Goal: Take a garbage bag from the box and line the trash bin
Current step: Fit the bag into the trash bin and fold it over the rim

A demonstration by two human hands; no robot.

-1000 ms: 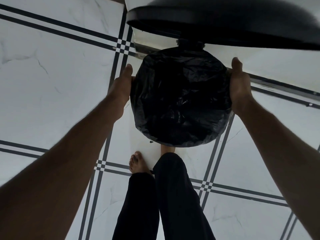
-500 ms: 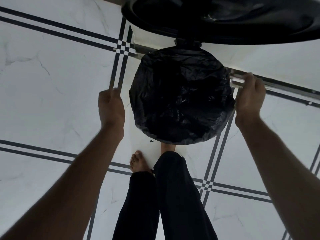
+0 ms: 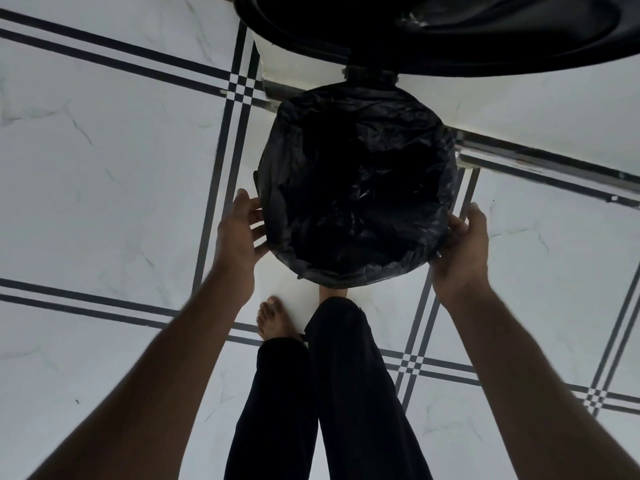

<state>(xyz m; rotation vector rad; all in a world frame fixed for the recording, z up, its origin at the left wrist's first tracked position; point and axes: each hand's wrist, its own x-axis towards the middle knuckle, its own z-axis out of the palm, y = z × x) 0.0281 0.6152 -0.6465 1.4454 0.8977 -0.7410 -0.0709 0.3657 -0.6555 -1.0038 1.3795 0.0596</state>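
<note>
The trash bin stands on the white tiled floor right in front of the person, seen from almost straight above, and its round mouth is covered all the way round by the black garbage bag, whose crinkled plastic is folded out over the rim and sags dark into the middle. The bin's lid is tipped up at the far side, hinged just above the mouth and filling the top of the view. The left hand sits at the near left edge of the bin with the palm turned toward it and the fingers spread and loosely open; the fingertips reach the folded plastic at the rim, touching or nearly so, without closing on anything. The right hand is at the near right edge, cupped around the rim with the thumb up along the side and the fingers curled under the bag's overhang, so it appears to grip the plastic against the bin there. Below the bin two legs in dark trousers come up the middle of the view, with a bare foot flat on the tiles just beside the bin's base
</note>
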